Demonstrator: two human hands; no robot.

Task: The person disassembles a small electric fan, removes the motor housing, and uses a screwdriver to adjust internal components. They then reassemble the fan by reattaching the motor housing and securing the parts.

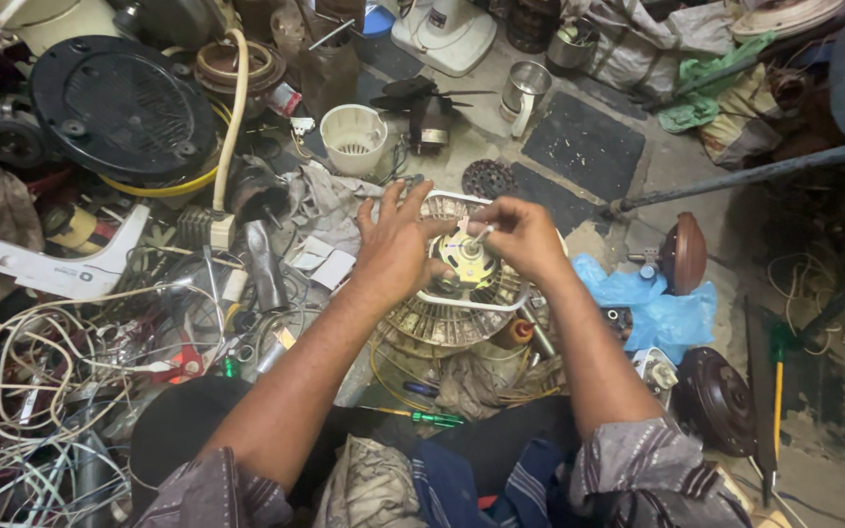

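Observation:
A round cream slotted fan housing [447,318] lies on the floor in front of me, with a yellowish motor hub [468,262] at its centre. My left hand [395,244] rests flat on the left side of the hub, fingers spread. My right hand [522,235] pinches a small thin part at the top of the hub. A green-handled screwdriver [429,418] lies by my lap, below the housing.
Tangled white wires [41,381] fill the floor at left. A black round cover [121,106] and white slotted cup [354,137] sit behind. A blue plastic bag [649,308], brown round covers [716,399] and a metal cup [523,93] lie to the right.

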